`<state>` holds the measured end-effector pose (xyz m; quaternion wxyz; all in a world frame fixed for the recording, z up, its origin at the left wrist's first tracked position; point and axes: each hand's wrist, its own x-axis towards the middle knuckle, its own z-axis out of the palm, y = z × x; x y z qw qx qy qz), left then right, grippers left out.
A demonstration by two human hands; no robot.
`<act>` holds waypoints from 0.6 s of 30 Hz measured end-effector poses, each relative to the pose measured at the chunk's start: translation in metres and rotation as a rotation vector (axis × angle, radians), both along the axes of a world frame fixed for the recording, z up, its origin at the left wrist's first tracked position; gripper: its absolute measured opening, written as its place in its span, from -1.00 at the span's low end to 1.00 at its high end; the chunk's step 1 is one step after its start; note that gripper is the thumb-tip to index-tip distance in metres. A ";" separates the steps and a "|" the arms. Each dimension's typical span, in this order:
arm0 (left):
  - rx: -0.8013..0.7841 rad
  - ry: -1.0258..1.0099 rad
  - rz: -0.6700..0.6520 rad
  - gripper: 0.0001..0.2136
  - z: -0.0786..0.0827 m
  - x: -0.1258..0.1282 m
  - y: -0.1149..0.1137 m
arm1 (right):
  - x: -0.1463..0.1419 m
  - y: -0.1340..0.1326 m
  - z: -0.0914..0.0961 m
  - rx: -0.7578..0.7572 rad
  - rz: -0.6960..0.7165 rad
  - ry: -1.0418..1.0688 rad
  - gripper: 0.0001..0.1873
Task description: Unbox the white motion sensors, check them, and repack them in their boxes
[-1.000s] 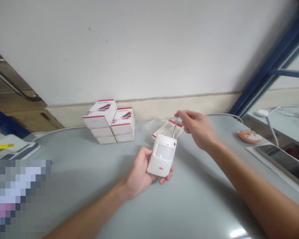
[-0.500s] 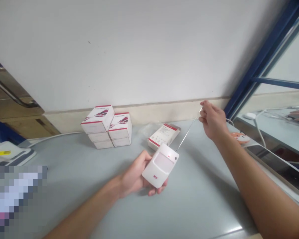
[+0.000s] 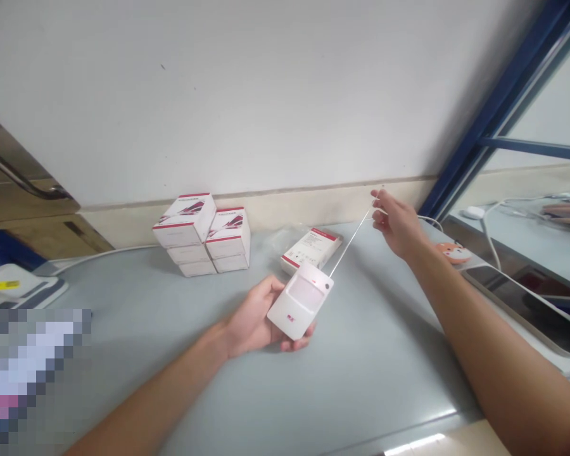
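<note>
My left hand (image 3: 251, 320) grips a small white sensor unit (image 3: 300, 301) with a frosted window and a red mark, held just above the grey table (image 3: 361, 380). A thin metal antenna (image 3: 351, 242) runs up and to the right from the unit's top corner. My right hand (image 3: 393, 221) pinches the antenna's far tip, well away from the unit, near the back wall.
A stack of white and red boxes (image 3: 202, 233) stands at the back of the table, with one more box (image 3: 311, 249) lying flat behind the unit. An orange toy (image 3: 451, 251) and a tablet (image 3: 532, 307) lie at the right. Another person's hand (image 3: 565, 212) shows far right.
My right hand has drawn the antenna out from a short stub to a long rod, moving up and to the right. My left hand tilted the unit and shifted slightly left.
</note>
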<state>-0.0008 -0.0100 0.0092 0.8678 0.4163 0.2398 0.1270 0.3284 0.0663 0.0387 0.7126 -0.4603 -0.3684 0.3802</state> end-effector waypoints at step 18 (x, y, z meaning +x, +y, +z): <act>-0.098 -0.078 0.021 -0.57 -0.005 -0.001 0.003 | -0.003 -0.006 0.004 0.006 -0.108 -0.108 -0.48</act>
